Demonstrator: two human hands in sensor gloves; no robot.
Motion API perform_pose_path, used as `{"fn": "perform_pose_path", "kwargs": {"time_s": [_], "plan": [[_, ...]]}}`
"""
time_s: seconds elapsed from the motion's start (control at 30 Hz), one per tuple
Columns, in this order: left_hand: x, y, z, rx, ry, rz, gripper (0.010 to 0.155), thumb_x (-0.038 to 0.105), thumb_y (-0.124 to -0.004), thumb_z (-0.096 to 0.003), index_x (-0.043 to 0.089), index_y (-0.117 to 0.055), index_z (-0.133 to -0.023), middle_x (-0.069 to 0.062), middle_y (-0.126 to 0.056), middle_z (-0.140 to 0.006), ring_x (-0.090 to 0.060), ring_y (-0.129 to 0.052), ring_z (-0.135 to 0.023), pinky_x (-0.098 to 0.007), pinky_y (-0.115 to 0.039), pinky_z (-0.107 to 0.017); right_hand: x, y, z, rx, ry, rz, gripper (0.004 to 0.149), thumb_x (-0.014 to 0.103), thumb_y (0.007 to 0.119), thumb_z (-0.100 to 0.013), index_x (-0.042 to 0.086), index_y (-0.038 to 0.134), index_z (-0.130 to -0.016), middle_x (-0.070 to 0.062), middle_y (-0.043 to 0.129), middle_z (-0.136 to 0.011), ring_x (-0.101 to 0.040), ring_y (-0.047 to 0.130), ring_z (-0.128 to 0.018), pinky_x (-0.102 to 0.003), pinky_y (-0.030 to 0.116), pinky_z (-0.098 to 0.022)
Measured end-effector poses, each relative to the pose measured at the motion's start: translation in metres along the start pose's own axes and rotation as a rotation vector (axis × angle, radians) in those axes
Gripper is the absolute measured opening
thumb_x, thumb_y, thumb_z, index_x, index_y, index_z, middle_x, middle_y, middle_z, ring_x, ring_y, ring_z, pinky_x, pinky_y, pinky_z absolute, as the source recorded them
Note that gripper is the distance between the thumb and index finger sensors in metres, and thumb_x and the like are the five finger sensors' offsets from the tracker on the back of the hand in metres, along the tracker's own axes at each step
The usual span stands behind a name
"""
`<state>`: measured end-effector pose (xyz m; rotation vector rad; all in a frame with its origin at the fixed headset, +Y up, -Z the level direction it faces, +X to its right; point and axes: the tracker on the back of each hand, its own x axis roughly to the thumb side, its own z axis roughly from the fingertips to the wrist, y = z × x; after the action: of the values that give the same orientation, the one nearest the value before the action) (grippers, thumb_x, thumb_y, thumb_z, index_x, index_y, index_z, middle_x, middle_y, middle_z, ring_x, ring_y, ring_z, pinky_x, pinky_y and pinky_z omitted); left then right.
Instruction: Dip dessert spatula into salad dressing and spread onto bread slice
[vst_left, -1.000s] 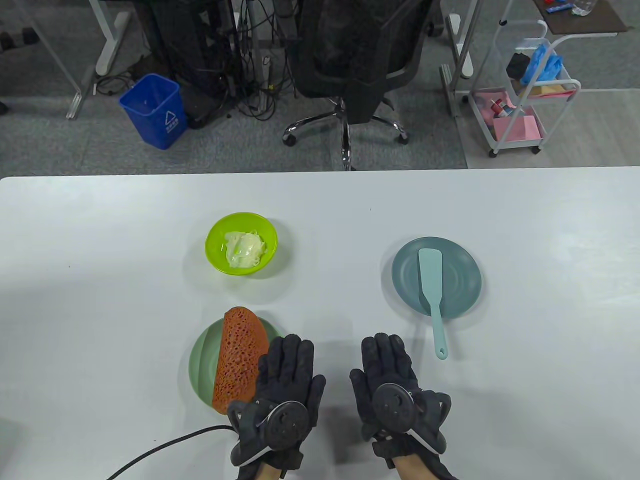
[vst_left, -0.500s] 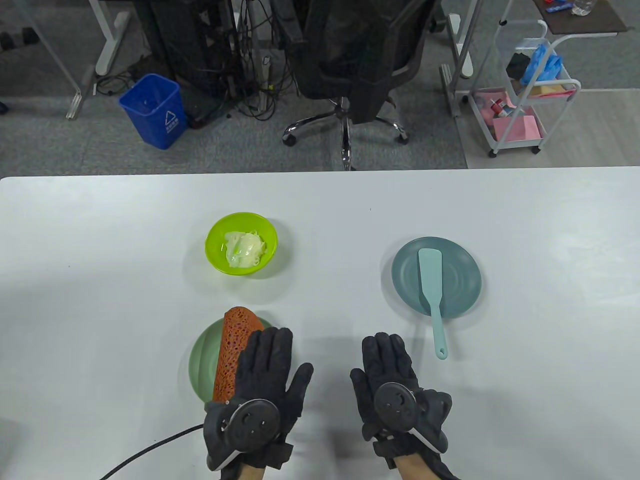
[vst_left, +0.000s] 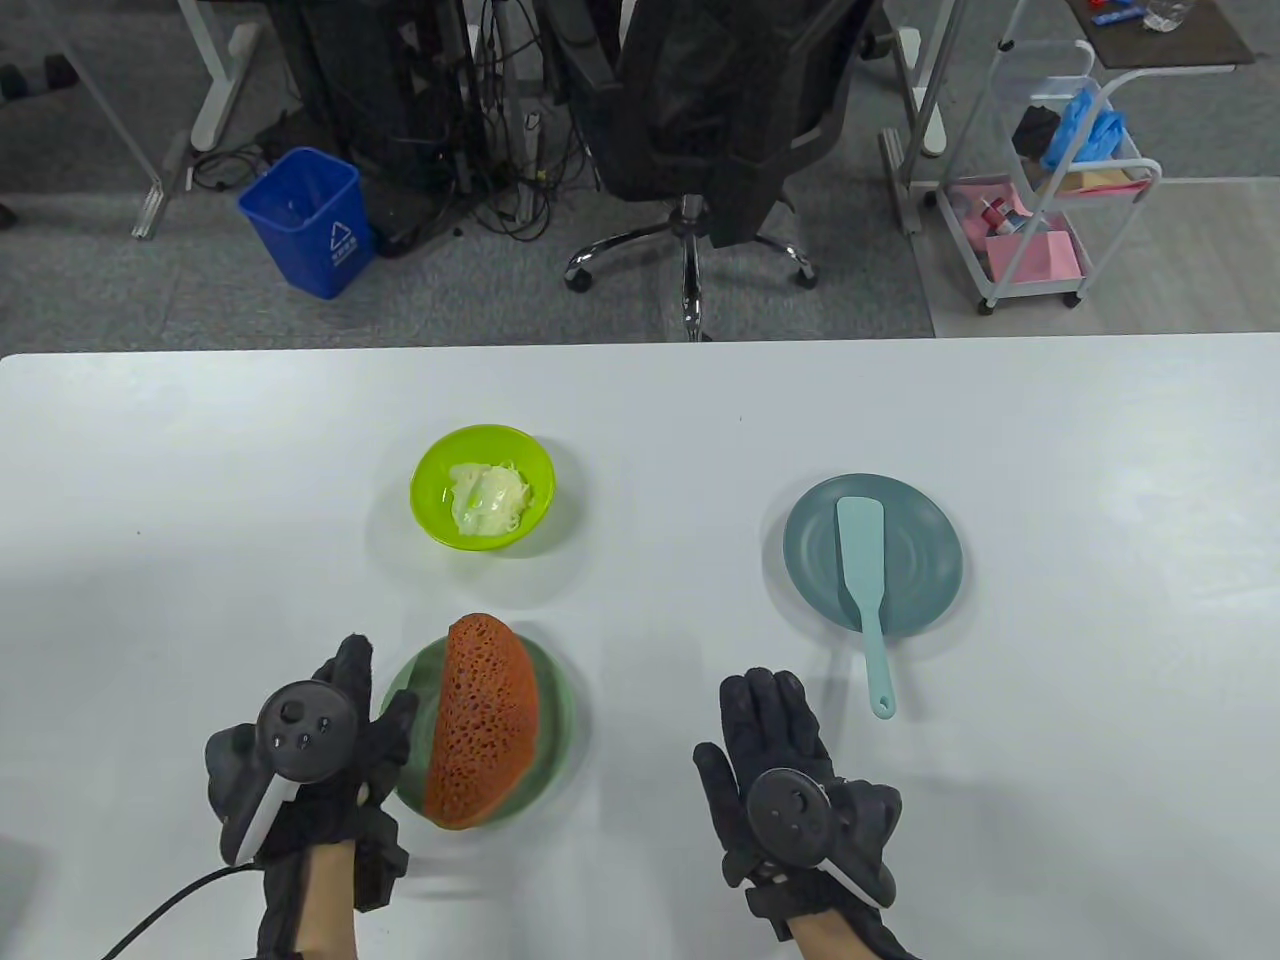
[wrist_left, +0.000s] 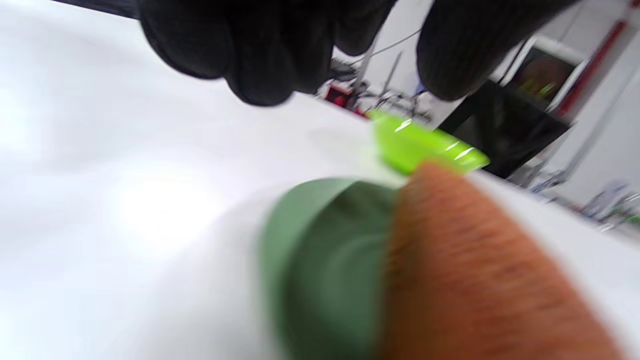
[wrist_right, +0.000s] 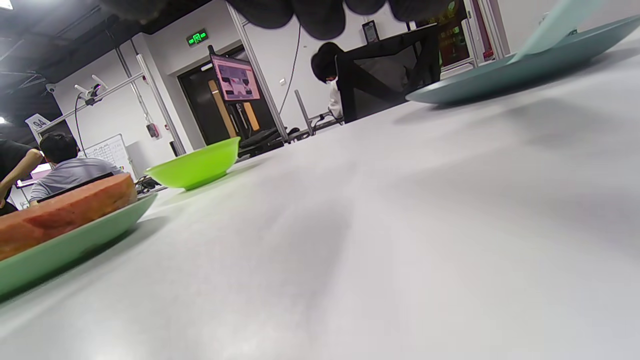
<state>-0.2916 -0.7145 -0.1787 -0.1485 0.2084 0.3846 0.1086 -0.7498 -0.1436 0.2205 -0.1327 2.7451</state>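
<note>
Bright, even overhead light, soft shadows; left wrist view heavily motion-blurred.

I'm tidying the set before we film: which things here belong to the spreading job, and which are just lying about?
For the job:
spatula on the blue-grey plate
dressing in the lime bowl
bread slice on the green plate

Lying about, all off the table:
blue bin
office chair
trolley
</note>
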Motion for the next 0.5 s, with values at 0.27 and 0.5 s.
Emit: {"fn": "perform_pose_path", "kwargs": {"time_s": [0.27,0.5], "plan": [[-0.031,-0.033,-0.015,-0.145,0.023,0.007,0.068,0.050,-0.082,-0.0595,0.014,-0.063,-0.114,-0.007,-0.087,-0.092,-0.021,-0.104,-0.057,-0.038,-0.091,-0.043,-0.001,0.000,0.000,0.001,-0.005,-0.008,0.066,0.062,0.051,-0.058,0.025,0.037,-0.111,-0.008,0.038,-0.116,-0.035,0.033,-0.109,-0.050,0.047,-0.076],[-0.026,-0.036,-0.020,-0.113,0.011,-0.055,0.057,0.044,-0.086,-0.0582,0.015,-0.075,-0.106,-0.001,-0.097,-0.077,-0.014,-0.107,-0.042,-0.032,-0.092,-0.032,0.000,0.001,0.000,0.003,-0.003,-0.002,0.066,0.062,0.051,-0.058,0.025,0.037,-0.111,-0.008,0.037,-0.117,-0.035,0.033,-0.109,-0.051,0.047,-0.076]]}}
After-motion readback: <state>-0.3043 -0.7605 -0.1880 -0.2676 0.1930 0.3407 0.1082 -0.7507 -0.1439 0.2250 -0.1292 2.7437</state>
